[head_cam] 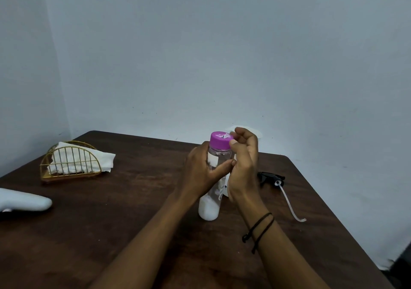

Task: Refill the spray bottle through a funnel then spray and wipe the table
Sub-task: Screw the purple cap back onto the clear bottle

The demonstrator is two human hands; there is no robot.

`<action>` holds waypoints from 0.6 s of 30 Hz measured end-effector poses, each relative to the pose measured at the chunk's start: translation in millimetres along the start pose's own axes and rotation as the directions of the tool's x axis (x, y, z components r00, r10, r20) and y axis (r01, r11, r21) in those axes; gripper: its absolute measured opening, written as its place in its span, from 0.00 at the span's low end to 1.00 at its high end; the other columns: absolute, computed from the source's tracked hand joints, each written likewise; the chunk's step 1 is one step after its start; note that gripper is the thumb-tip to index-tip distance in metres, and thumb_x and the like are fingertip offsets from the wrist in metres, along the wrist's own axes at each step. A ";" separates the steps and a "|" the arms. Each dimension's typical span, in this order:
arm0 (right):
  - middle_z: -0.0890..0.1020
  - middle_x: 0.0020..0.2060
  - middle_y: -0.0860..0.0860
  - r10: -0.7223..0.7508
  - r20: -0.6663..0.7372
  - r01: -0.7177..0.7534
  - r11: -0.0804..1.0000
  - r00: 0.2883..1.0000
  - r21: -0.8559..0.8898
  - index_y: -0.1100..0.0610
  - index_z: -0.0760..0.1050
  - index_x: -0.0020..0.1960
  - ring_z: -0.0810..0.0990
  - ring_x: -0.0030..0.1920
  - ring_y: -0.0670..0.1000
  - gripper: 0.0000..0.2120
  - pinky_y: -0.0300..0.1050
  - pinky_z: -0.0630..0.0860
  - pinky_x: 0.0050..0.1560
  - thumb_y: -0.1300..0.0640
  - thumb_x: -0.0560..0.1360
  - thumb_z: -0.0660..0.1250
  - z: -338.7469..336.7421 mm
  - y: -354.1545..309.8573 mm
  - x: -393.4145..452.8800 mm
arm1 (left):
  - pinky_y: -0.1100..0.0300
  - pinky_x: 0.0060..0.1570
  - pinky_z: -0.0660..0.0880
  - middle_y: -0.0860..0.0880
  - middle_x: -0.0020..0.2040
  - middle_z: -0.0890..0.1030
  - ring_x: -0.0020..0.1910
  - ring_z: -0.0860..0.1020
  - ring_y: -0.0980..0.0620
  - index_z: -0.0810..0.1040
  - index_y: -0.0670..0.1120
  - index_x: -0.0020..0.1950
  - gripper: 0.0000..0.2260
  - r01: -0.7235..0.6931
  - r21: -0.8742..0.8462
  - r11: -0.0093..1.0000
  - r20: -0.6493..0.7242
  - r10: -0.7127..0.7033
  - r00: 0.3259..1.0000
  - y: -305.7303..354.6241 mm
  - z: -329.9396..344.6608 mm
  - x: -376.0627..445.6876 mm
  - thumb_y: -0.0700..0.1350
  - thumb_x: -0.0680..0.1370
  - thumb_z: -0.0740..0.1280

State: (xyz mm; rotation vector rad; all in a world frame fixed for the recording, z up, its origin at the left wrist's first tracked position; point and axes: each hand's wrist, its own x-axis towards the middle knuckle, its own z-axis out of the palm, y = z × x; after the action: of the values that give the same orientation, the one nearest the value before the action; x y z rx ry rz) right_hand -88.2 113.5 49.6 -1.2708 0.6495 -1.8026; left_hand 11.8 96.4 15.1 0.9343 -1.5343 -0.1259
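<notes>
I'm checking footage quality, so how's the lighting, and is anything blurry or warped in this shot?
Head view: dim, flat light with a bluish cast and only faint shadows on the table; no strong glare. The bottle and both hands are soft but readable. Wide-angle stretch bends the table edges, and the white object at the left edge is smeared.

I see two bare forearms, no sleeves on either. My right wrist wears thin black cord bracelets [259,229], two strands looped side by side with a small knot and a short loose tail. My left wrist carries nothing. Both hands have short nails and wear no rings that I can make out.
</notes>
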 end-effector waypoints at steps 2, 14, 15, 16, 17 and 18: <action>0.81 0.52 0.51 0.025 0.066 -0.023 0.999 0.997 -0.035 0.52 0.74 0.58 0.82 0.50 0.49 0.16 0.45 0.79 0.50 0.59 0.70 0.63 0.9 0.7 -0.8 | 0.55 0.38 0.77 0.51 0.42 0.82 0.40 0.80 0.53 0.78 0.46 0.55 0.20 -0.005 0.007 1.000 -0.006 0.005 1.000 -1.0 0.4 0.5 0.59 0.71 0.69; 0.78 0.48 0.54 0.015 -0.059 -0.016 1.000 0.998 -0.008 0.54 0.73 0.53 0.79 0.46 0.51 0.10 0.51 0.77 0.46 0.56 0.71 0.63 0.5 1.0 -0.4 | 0.49 0.40 0.79 0.52 0.43 0.83 0.42 0.81 0.53 0.78 0.48 0.55 0.21 0.027 0.002 1.000 0.025 -0.027 0.999 -0.6 0.8 -0.1 0.61 0.71 0.71; 0.80 0.51 0.53 0.041 -0.037 -0.042 0.998 0.998 -0.036 0.53 0.74 0.56 0.81 0.49 0.51 0.13 0.51 0.78 0.49 0.56 0.71 0.63 0.4 2.2 0.1 | 0.50 0.40 0.79 0.52 0.43 0.83 0.41 0.81 0.53 0.78 0.47 0.55 0.21 0.023 0.005 1.000 0.023 -0.023 0.999 0.1 0.7 0.0 0.60 0.71 0.70; 0.81 0.54 0.53 0.062 -0.009 -0.062 0.995 0.998 -0.072 0.52 0.74 0.59 0.82 0.52 0.52 0.17 0.52 0.79 0.52 0.57 0.70 0.64 0.8 2.2 -0.3 | 0.49 0.39 0.78 0.51 0.42 0.82 0.41 0.81 0.52 0.78 0.46 0.54 0.20 0.022 0.011 1.000 0.020 -0.022 1.000 0.5 0.7 0.3 0.59 0.71 0.69; 0.82 0.54 0.53 0.064 0.012 -0.062 0.992 0.998 -0.107 0.52 0.73 0.60 0.83 0.53 0.52 0.19 0.52 0.80 0.53 0.57 0.69 0.65 1.3 2.2 -0.8 | 0.49 0.38 0.78 0.51 0.41 0.82 0.40 0.80 0.51 0.78 0.45 0.52 0.19 0.026 0.018 0.999 0.017 -0.026 1.000 0.4 0.5 0.3 0.58 0.70 0.68; 0.83 0.53 0.53 0.037 0.016 -0.034 0.987 0.999 -0.156 0.51 0.73 0.60 0.83 0.50 0.50 0.20 0.52 0.81 0.53 0.57 0.68 0.67 1.8 0.9 -1.7 | 0.48 0.37 0.77 0.51 0.39 0.81 0.38 0.80 0.50 0.77 0.44 0.50 0.18 0.030 0.026 0.999 0.011 -0.030 0.999 0.1 0.4 0.4 0.57 0.70 0.68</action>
State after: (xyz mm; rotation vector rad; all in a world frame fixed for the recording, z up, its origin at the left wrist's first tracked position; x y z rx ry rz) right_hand -85.9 114.5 48.7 -1.3684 0.8111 -1.7362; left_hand 11.5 96.0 15.4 0.9785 -1.5361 -0.1338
